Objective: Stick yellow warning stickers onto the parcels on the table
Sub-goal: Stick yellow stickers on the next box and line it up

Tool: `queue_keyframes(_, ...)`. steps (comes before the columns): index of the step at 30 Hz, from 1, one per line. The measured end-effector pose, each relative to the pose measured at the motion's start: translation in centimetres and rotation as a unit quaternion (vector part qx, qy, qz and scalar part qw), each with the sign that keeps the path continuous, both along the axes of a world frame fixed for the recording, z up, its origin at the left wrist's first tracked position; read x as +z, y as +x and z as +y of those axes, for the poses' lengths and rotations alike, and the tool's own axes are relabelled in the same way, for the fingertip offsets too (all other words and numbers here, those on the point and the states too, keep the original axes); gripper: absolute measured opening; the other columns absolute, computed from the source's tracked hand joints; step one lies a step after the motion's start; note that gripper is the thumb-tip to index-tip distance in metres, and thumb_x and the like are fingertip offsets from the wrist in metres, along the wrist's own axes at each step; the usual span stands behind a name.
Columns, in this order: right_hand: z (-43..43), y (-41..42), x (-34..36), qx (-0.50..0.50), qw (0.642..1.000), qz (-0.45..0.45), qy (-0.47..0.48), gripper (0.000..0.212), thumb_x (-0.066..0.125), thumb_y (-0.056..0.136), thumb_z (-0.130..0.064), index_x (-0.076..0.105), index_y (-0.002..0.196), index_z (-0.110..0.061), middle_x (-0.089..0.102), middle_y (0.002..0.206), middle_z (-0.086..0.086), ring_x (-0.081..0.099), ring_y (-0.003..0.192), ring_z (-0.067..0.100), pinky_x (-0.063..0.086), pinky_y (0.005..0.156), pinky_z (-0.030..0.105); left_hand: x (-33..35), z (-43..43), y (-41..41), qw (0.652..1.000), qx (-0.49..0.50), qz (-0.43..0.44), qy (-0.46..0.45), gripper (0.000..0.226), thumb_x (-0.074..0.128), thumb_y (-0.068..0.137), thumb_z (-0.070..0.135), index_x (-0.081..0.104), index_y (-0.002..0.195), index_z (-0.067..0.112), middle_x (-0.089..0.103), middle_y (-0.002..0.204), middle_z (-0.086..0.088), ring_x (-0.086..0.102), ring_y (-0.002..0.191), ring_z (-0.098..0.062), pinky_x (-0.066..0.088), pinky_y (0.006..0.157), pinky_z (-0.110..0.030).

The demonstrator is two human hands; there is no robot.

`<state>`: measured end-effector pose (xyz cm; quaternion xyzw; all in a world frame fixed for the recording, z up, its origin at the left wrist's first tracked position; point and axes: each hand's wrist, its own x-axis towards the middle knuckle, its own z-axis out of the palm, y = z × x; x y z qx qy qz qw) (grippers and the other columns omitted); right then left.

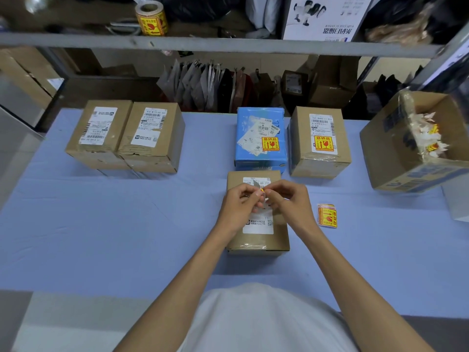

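Worktop (101, 224): matt cloth cover, lying faintly creased. Boxes (152, 138): matt brown cardboard, clear tape (256, 246) shining along the edges. Blue parcel (260, 158): plastic wrap, glinting and wrinkling. Stickers (327, 215): glossy yellow paper. Shelf (228, 45): grey metal, looking scuffed.

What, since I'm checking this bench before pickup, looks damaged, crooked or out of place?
The open carton on the right has a ragged taped rim and holds peeled backing scraps. The far-left brown parcel and its neighbour have crumpled lower front edges. The blue parcel carries overlapping, crooked labels.
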<state>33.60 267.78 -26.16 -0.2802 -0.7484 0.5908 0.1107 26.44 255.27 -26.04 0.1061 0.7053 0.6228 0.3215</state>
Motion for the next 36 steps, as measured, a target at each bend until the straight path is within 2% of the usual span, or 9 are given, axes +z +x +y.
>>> queue_keyframes(5,-0.1,-0.1,0.2,0.007,1.000,0.000,-0.019,0.010,0.064,0.087,-0.006,0.073,0.088,-0.009,0.072,0.081,0.004,0.069,0.074,0.017,0.055,0.066,0.025,0.0,-0.1,-0.1,1.000,0.003,0.002,0.001,0.009,0.056,0.094,0.008,0.064,0.095,0.007,0.069,0.080,-0.003,0.065,0.067,-0.005,0.055,0.067,-0.018)
queue_keyframes(13,0.1,-0.2,0.5,0.010,1.000,-0.006,0.000,0.009,0.067,0.085,-0.011,0.075,0.088,-0.014,0.073,0.082,0.001,0.068,0.077,0.022,0.057,0.074,0.038,0.1,-0.1,-0.3,1.000,0.016,-0.008,0.008,0.009,0.061,0.090,0.006,0.065,0.086,0.013,0.070,0.080,-0.007,0.068,0.064,-0.006,0.058,0.068,-0.022)
queue_keyframes(16,0.0,-0.2,0.8,0.011,1.000,-0.002,-0.009,0.009,0.067,0.085,-0.009,0.074,0.085,-0.014,0.073,0.078,0.001,0.068,0.073,0.018,0.056,0.074,0.037,0.0,-0.1,-0.4,1.000,0.021,-0.008,0.002,0.012,0.061,0.090,0.006,0.067,0.085,0.014,0.071,0.078,-0.005,0.068,0.064,-0.006,0.056,0.066,-0.022)
queue_keyframes(19,-0.2,-0.2,1.1,0.014,1.000,0.005,-0.018,0.013,0.066,0.085,-0.007,0.073,0.081,-0.017,0.072,0.075,0.000,0.067,0.070,0.014,0.055,0.071,0.033,0.0,0.0,-0.4,1.000,0.025,-0.011,0.006,0.009,0.060,0.091,0.006,0.068,0.089,0.006,0.070,0.074,-0.004,0.065,0.061,-0.005,0.053,0.062,-0.018)
queue_keyframes(29,-0.3,-0.3,1.3,0.025,1.000,-0.005,-0.004,0.012,0.069,0.084,-0.012,0.074,0.081,-0.022,0.073,0.077,-0.002,0.069,0.074,0.018,0.056,0.073,0.032,0.2,-0.2,-0.5,0.999,0.031,-0.005,0.005,0.008,0.061,0.091,0.009,0.068,0.087,0.009,0.068,0.073,-0.004,0.066,0.063,-0.005,0.055,0.064,-0.020)
queue_keyframes(31,-0.3,-0.2,1.3,0.030,0.999,-0.009,0.000,0.009,0.071,0.083,-0.014,0.075,0.081,-0.022,0.074,0.077,-0.003,0.069,0.075,0.017,0.056,0.072,0.030,0.3,-0.3,-0.4,0.999,0.033,-0.006,0.012,0.008,0.061,0.091,0.008,0.068,0.087,0.007,0.068,0.072,-0.005,0.066,0.062,-0.005,0.055,0.062,-0.019)
queue_keyframes(36,-0.5,-0.3,1.9,0.051,0.998,-0.018,0.027,0.007,0.074,0.080,-0.016,0.075,0.083,-0.022,0.074,0.077,-0.006,0.067,0.073,0.005,0.051,0.065,0.014,0.3,-0.4,-0.4,0.999,0.036,0.006,0.003,0.007,0.061,0.091,0.009,0.067,0.087,0.007,0.068,0.074,-0.005,0.066,0.062,-0.005,0.053,0.061,-0.017)
